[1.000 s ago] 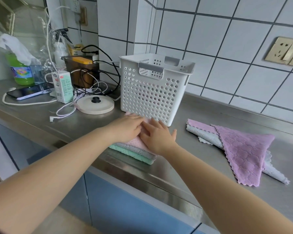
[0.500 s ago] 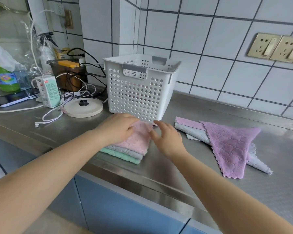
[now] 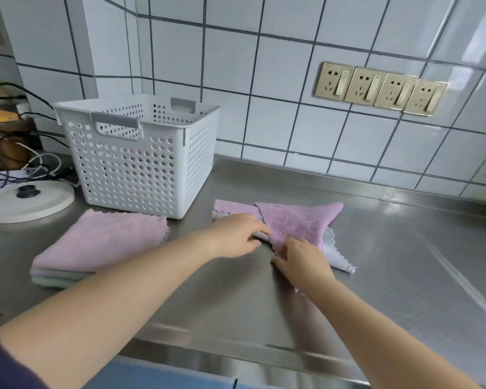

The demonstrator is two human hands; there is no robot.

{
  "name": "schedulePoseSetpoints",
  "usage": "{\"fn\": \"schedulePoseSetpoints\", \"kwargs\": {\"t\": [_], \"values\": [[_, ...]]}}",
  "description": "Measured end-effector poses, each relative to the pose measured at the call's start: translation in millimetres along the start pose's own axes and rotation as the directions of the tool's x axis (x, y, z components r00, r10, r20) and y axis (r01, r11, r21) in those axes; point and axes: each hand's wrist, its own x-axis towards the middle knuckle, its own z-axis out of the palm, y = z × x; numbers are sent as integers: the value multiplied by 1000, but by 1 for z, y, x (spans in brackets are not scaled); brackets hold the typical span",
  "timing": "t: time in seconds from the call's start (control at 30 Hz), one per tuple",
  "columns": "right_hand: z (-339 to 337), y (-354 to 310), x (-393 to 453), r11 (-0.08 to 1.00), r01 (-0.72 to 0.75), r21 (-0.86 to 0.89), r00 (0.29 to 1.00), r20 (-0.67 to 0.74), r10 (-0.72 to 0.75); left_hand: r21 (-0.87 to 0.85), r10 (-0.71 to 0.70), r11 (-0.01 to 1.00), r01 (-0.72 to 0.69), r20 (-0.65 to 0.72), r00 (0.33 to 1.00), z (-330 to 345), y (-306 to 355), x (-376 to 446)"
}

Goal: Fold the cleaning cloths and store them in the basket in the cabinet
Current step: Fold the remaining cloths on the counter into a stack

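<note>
Steel countertop (image 3: 390, 262): carries everything here; both arms reach over its front edge
White perforated basket (image 3: 141, 161): stands upright at the back left, not yet in any cabinet; a pinkish shade shows through the holes, but I cannot tell whether a cloth lies inside
Folded stack (image 3: 96, 245): pink cloth on top, pale grey and green layers under it, lying just in front of the basket and apart from both hands
Loose purple cloth (image 3: 295, 223): rumpled, draped over a white-grey cloth (image 3: 335, 255) to the right of the basket; both still unfolded
Left hand (image 3: 236, 234): fingers curled at the purple cloth's near left edge, seemingly pinching it
Right hand (image 3: 300, 258): fingertips bent onto the cloth's lower edge; whether it truly pinches I cannot tell
Step in hand, my judgement: lift only the purple layer, spread it flat, match corners before creasing
Round white lid (image 3: 26, 200): left of the basket, beside tangled cables
</note>
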Motion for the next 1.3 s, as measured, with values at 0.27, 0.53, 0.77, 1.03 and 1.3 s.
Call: {"fn": "schedulePoseSetpoints", "kwargs": {"t": [0.27, 0.53, 0.77, 1.03, 1.3], "values": [[-34, 10, 20, 1000, -7, -23, 989, 149, 10, 6, 88, 996, -88, -6, 996, 19, 23, 37], [-120, 44, 30, 989, 109, 103, 982, -163, -92, 44, -64, 996, 75, -214, 975, -11, 31, 88], [-165, 66, 48, 963, 195, -184, 921, -302, -244, -66, -200, 980, 189, -317, 927, -39, 24, 131], [-207, 87, 96, 976, 25, -216, 897, -425, -117, -69, -109, 994, 84, -590, 800, -106, 28, 169], [-257, 82, 117, 975, -23, -219, 823, -557, -106, 322, 198, 947, 15, -618, 761, -171, 23, 164]]}}
